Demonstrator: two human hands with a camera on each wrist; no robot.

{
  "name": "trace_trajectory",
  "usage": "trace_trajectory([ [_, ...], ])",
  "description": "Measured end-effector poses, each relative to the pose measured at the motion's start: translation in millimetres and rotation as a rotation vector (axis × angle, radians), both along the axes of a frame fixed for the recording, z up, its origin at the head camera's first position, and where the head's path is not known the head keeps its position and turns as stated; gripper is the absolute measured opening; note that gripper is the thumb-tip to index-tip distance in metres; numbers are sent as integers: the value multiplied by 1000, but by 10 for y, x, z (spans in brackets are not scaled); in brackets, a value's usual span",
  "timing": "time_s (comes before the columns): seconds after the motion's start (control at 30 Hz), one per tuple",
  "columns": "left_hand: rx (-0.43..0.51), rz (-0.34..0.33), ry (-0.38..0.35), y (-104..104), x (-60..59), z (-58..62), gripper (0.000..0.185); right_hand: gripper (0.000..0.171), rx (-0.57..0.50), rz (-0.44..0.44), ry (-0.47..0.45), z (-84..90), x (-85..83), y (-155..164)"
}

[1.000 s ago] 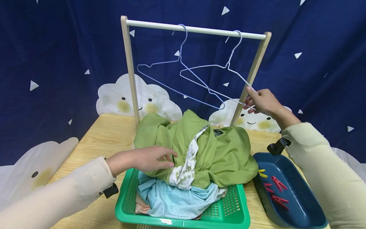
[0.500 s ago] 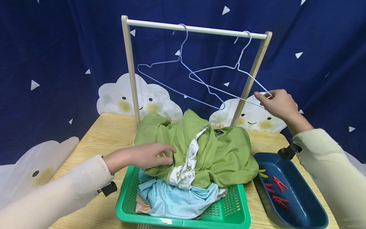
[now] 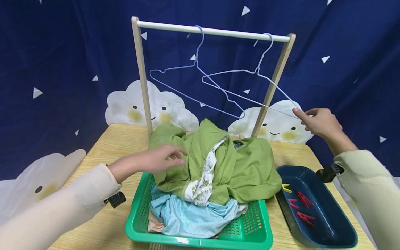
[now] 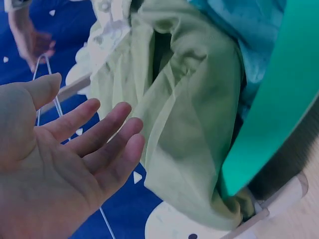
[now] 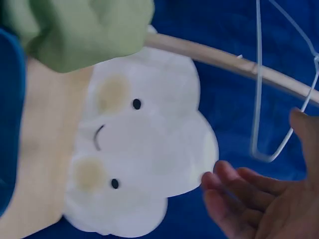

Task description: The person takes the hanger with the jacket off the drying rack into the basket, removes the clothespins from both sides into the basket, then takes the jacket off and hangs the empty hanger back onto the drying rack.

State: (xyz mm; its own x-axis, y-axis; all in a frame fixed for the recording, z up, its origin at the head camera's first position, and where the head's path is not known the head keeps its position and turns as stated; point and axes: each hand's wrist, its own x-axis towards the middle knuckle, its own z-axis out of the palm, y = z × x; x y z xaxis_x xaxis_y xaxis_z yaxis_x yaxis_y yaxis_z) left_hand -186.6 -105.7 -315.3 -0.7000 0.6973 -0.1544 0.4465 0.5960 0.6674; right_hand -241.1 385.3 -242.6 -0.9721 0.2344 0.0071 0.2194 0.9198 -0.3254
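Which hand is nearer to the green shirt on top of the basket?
Left. The left hand is open just over the green shirt. The right hand is far up beside the white wire hanger.

Colours on the table
Green basket [image 3: 250,232]; olive-green garment [image 3: 247,166] over pale-blue dotted cloth [image 3: 190,218]; navy tray [image 3: 331,229], red pegs [image 3: 304,211], one yellow peg [image 3: 285,189].

- The right hand [image 5: 259,199] lay open, fingers [image 5: 249,181] loosely spread and holding nothing.
- A white wire hanger [image 5: 259,99] hung just above the fingers, its bent corner nearest them.
- Beyond it ran a wooden rail [image 5: 219,57].
- A smiling cloud print [image 5: 134,149] sat left of the fingertips, a green garment [image 5: 75,30] farther up-left.
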Motion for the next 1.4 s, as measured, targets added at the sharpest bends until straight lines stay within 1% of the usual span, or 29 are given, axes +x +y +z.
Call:
trace_trajectory([
  [0.13,45,50,45,-61,-112,61,41,105,-33,67,-125,-145,-7,99],
  [0.23,77,74,81,-99,-191,98,39,104,-21,112,-216,-239,-11,99],
  [0.37,82,119,99,-138,-271,109,38,101,-10,181,-292,-333,-4,37],
  [0.47,73,155,115,-170,-320,100,38,97,-6,222,-308,-401,-6,-31],
  [0.6,51,182,119,-220,-402,66,40,95,16,255,-316,-495,-7,-144],
  [0.73,-10,209,132,-275,-519,16,45,91,19,288,-306,-589,-7,-296],
  [0.87,-74,229,170,-300,-627,-12,50,91,5,310,-302,-691,-16,-451],
  [1.0,-138,241,165,-311,-712,-49,56,93,19,326,-316,-793,-33,-574],
  [1.07,-169,248,141,-313,-749,-73,58,94,20,332,-316,-836,-45,-629],
  [1.2,-199,255,52,-309,-814,-125,67,97,7,338,-309,-898,-75,-750],
  [1.27,-204,265,-19,-304,-844,-149,76,98,-5,339,-310,-914,-90,-831],
  [1.4,-215,296,-157,-307,-903,-188,96,100,11,347,-323,-936,-127,-1002],
])
